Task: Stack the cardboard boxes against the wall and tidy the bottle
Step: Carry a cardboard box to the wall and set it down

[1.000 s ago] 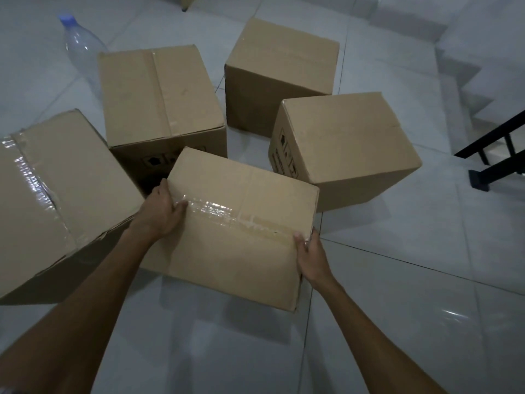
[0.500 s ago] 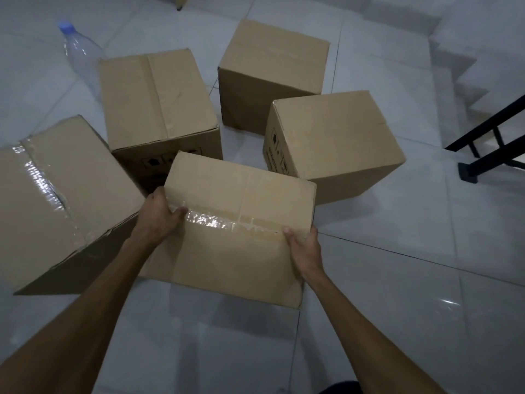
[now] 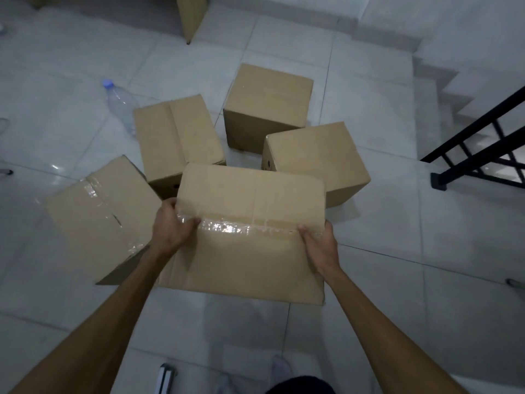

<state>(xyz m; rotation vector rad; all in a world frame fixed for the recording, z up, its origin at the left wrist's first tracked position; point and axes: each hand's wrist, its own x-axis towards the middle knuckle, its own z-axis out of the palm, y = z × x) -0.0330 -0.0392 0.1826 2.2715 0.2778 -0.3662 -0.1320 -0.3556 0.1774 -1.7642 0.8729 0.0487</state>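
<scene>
I hold a taped cardboard box point(image 3: 250, 223) off the floor in front of me. My left hand point(image 3: 170, 228) grips its left edge and my right hand point(image 3: 319, 245) grips its right edge, thumbs on top by the shiny tape. Several other cardboard boxes sit on the tiled floor around it: a tilted taped box point(image 3: 99, 217) at left, one point(image 3: 176, 137) behind the held box, one point(image 3: 267, 106) farther back, and one point(image 3: 315, 157) at right. A clear plastic bottle point(image 3: 120, 105) with a blue cap lies on the floor at far left, behind the boxes.
A black metal railing point(image 3: 480, 155) stands at right beside stairs point(image 3: 443, 81) going down. A flat cardboard piece point(image 3: 191, 15) leans at the top by the wall. My feet point(image 3: 279, 368) show at the bottom edge.
The held box has risen off the floor toward me, and my view has pulled back and up, showing more floor, the wall and my feet.
</scene>
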